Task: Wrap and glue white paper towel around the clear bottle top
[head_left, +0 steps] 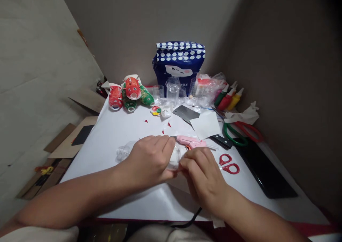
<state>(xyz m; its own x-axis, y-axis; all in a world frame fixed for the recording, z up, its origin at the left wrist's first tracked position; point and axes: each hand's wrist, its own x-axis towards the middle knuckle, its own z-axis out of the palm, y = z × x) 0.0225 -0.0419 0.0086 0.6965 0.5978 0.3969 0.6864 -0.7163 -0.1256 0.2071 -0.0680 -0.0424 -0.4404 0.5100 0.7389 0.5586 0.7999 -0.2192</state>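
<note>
A clear plastic bottle [125, 151] lies across the middle of the white table, its narrow end pointing left. My left hand [153, 156] is wrapped over the bottle's body. At the bottle's right end my right hand [201, 169] has its fingers pressed together; whatever is between the fingertips is hidden. Just behind both hands lies a pink glue gun [190, 141]. Red-handled scissors [230, 164] rest to the right of my right hand.
Red and green painted fish figures [133, 88] stand at the back left. A blue bag [179, 69], clear cups [173, 89] and paint bottles [227, 99] are at the back. A cleaver [184, 114], white paper [205, 124], green-and-red-handled scissors [235, 134] and a black slab [267, 171] lie right.
</note>
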